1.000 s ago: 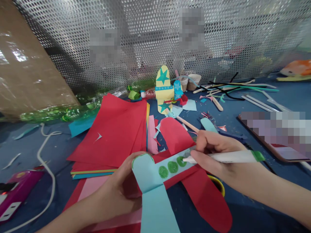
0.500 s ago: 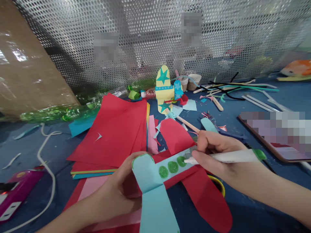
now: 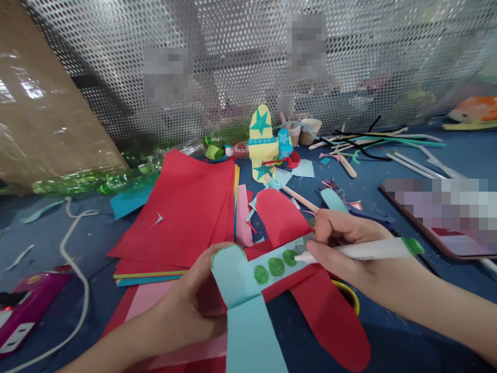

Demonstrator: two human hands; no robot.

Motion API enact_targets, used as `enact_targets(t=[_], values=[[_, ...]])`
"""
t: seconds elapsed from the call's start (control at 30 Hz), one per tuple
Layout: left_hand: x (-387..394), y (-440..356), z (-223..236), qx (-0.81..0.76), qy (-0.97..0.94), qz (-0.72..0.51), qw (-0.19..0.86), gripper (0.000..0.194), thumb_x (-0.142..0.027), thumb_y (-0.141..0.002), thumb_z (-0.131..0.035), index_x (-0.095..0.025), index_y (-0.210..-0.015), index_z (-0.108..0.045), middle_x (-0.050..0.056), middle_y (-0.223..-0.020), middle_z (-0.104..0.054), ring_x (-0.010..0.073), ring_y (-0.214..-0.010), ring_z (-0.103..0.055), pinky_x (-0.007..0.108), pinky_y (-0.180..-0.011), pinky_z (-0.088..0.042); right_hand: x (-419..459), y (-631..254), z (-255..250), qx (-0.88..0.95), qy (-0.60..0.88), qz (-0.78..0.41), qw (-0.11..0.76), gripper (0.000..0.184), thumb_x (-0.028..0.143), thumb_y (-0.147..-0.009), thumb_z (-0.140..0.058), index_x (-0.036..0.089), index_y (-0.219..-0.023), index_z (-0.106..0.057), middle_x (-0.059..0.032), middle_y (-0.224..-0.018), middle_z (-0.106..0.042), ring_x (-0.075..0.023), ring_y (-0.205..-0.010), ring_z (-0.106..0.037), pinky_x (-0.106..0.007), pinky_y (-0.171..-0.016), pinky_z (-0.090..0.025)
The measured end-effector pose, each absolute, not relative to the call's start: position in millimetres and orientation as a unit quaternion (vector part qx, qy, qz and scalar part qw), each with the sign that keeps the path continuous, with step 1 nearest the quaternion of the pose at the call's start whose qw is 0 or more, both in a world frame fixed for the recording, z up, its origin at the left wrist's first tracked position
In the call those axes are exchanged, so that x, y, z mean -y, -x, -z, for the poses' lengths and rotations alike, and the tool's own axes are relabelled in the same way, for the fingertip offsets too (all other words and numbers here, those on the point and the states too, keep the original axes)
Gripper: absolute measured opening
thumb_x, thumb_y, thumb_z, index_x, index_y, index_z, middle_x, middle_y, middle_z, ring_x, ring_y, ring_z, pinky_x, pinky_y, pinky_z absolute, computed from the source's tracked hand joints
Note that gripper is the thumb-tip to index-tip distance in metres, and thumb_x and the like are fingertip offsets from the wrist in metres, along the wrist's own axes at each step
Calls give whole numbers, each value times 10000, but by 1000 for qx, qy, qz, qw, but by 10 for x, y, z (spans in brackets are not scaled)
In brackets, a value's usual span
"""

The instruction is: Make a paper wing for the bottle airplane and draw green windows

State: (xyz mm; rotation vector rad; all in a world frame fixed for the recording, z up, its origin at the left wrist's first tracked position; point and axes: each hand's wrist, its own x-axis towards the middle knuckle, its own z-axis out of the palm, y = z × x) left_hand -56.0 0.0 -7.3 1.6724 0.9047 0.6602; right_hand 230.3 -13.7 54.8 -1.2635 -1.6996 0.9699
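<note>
My left hand (image 3: 198, 295) is closed around the tail end of a red and light-blue paper airplane (image 3: 326, 316), its fingers partly hidden behind the blue tail piece (image 3: 235, 274). Along the body runs a light-blue strip (image 3: 272, 282) bearing three green dots in a row, plus a faint outlined circle farther right. My right hand (image 3: 345, 243) pinches a white marker (image 3: 368, 251) with a green end. Its tip touches the third dot (image 3: 289, 257) at the right side. Red wings spread above and below the body.
A stack of red paper (image 3: 186, 207) lies on the left. Behind stands a yellow paper airplane (image 3: 264, 147) with star cutouts. A phone (image 3: 438, 223) is on the right, a purple power strip (image 3: 31, 311) at left. Pipe cleaners (image 3: 368, 140), bottles (image 3: 73, 181) and scraps line the back.
The marker tip has shifted very slightly right along the third dot, which looks more filled in. My left hand and the airplane have stayed almost in place.
</note>
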Motion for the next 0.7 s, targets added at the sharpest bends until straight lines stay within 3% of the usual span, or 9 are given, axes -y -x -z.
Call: enact_targets(t=[0.3,0.7], values=[[12,533,43,-393,-701,-287,520,811,-263,-683,-858,-377,-1394,-484,64,-1398,-565,359,-1259,-577,442,-1031,-539,133,-2321,-520,671,506,-363,403,260,163,-839,-534,241,-637,-391,91,-561,-360,-92,-483,-288,-238,-417,-218],[-1,553,79,-379,-716,-280,516,826,-225,-679,-863,-440,-1379,-480,30,-1461,-489,325,-1197,-616,418,-1006,-557,137,-2296,-540,677,510,-365,386,238,187,-806,-504,249,-615,-376,91,-532,-332,-97,-472,-281,-235,-407,-224]])
